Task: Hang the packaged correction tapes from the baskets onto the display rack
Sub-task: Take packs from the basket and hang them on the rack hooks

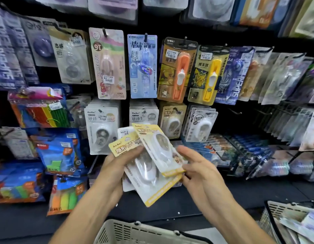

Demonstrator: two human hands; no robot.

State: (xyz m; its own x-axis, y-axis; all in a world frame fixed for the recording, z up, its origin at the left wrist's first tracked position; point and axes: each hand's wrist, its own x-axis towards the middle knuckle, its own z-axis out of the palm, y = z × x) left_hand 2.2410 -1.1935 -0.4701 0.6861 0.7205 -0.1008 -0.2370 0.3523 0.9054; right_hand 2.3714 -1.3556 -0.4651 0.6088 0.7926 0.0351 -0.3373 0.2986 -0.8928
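Observation:
My left hand (115, 166) grips a fanned stack of packaged correction tapes (143, 173), yellow and white cards with white dispensers. The top yellow pack (158, 147) sticks up from the stack, and my right hand (196, 166) pinches its lower right corner. Both hands are in front of the display rack (228, 117), just below a hanging row of BoBo correction tape packs (101, 127). A matching tan pack (172, 120) hangs on a hook right behind the stack.
Two beige baskets stand below: one (135, 231) at the bottom middle, another (283, 213) at the bottom right with packs inside. Taller correction tape packs (177, 67) hang in the upper row. Bare hooks (237, 112) stick out at the right. Blue stationery bags (59, 152) hang at the left.

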